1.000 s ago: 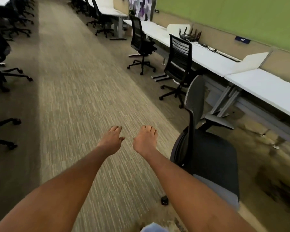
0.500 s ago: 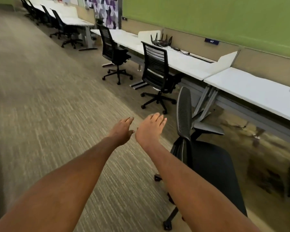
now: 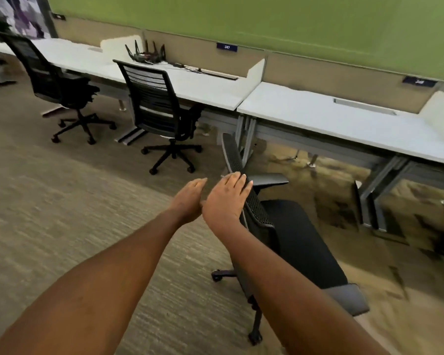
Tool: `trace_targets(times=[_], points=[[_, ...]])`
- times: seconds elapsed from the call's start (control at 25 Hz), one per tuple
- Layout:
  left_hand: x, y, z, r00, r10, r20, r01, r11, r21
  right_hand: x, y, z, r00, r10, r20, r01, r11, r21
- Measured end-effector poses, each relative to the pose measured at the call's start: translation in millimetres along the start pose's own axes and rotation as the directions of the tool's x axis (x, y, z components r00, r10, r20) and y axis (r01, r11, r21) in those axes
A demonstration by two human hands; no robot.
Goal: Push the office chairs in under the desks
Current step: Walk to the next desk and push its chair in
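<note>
1. The fingers (image 3: 237, 179) of the right hand (image 3: 224, 201) are straight and close together. They now lie on the upper edge of the backrest of the nearest office chair (image 3: 300, 242); half a second ago they were in the air to the left of this backrest.
2. The fingers (image 3: 199, 183) of the left hand (image 3: 189, 198) are also straight and hold nothing. This hand stays just beside the right one, as before, and is off the chair.
3. The nearest office chair stands on the carpet (image 3: 62, 213), out from the front edge of the right counter (image 3: 344, 119), with its seat sideways to that edge.
4. The second office chair (image 3: 154, 103) has its seat partly under the front edge of the middle counter (image 3: 203, 88).
5. The view has turned more toward the counters. A black router (image 3: 145, 53) stands near the back edge of the middle counter.
</note>
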State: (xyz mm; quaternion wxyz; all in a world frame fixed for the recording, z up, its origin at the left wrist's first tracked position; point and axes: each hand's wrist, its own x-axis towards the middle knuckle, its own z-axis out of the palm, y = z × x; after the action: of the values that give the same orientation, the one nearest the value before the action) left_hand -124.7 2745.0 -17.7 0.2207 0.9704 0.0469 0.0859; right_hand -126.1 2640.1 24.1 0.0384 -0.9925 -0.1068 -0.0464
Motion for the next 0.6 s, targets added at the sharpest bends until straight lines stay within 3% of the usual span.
trace_targets(times=[0.32, 0.48, 0.6], points=[[78.1, -28.5, -17.2, 0.958, 0.274, 0.086, -0.276, 0.961, 0.009, 34.9, -11.8, -0.7, 0.958, 0.281, -0.057, -0.283, 0.958, -0.040], [111.5, -14.9, -17.6, 0.923, 0.361, 0.136, -0.374, 0.923, 0.092, 44.7, 19.9, 14.6, 0.893, 0.448, 0.049, -0.440, 0.890, -0.119], [133.5, -5.3, -13.6, 0.881, 0.421, 0.216, -0.464, 0.859, 0.217, 44.1, 32.9, 15.2, 0.869, 0.491, 0.065, -0.493, 0.870, 0.019]])
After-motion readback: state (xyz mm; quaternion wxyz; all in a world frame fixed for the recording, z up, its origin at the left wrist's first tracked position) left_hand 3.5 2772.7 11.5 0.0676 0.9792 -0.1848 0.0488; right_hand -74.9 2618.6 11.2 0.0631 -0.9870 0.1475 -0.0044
